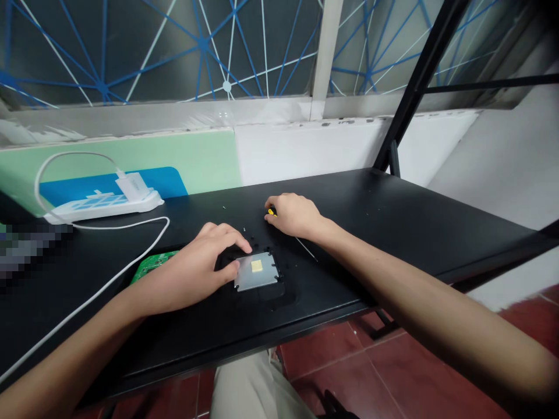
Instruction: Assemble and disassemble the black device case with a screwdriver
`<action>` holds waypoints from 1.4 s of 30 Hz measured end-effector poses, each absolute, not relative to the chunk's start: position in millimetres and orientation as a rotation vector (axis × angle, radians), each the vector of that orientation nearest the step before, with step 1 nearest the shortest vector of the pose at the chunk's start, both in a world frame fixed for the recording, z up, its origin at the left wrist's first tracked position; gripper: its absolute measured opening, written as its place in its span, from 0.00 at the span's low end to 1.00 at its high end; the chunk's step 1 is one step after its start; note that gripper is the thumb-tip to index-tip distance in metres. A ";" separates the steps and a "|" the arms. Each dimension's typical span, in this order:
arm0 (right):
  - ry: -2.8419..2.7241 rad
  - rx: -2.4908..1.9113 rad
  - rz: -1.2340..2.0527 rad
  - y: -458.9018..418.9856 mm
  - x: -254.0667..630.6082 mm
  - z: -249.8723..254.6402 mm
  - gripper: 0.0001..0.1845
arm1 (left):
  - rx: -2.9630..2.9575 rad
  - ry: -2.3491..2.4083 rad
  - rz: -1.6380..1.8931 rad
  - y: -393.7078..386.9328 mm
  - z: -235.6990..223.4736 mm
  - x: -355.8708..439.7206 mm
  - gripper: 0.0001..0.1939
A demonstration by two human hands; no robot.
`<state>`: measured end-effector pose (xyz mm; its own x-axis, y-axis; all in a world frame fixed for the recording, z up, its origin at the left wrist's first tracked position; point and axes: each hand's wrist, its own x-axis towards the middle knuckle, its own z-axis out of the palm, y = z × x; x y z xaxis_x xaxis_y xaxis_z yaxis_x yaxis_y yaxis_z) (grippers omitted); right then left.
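A small silver metal plate point(257, 272) with a yellow square pad in its middle lies on a black part on the black table point(393, 227). My left hand point(196, 269) rests on the plate's left edge, thumb and fingers bent and pressing it. My right hand point(294, 215) is curled on a yellow-handled screwdriver point(271, 212) a little behind the plate; a thin metal shaft point(305, 249) shows below the wrist. Several tiny dark screws point(253, 238) lie around the plate.
A green circuit board point(151, 265) lies partly under my left forearm. A white power strip point(102, 205) with a plugged-in charger sits at the back left, and its white cable point(109, 285) runs across the table toward me. A black frame post point(414, 87) rises at the right.
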<state>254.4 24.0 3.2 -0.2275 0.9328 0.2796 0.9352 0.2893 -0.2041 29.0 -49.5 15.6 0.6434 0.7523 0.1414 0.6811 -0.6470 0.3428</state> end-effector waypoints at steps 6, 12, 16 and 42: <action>-2.063 -1.601 -0.097 21.2 253.8 11.9 0.20 | 2.598 1.178 0.365 -48.5 17.4 26.9 0.13; -1.823 -1.044 -0.156 25.4 258.7 22.4 0.17 | 2.573 1.186 0.335 -47.9 19.3 25.8 0.14; -1.762 -0.809 -0.159 29.0 259.7 23.8 0.17 | 2.566 1.181 0.345 -47.4 20.3 24.8 0.15; -1.812 -0.679 -0.140 21.4 249.9 18.1 0.14 | 2.501 1.301 0.332 -43.5 20.4 20.3 0.30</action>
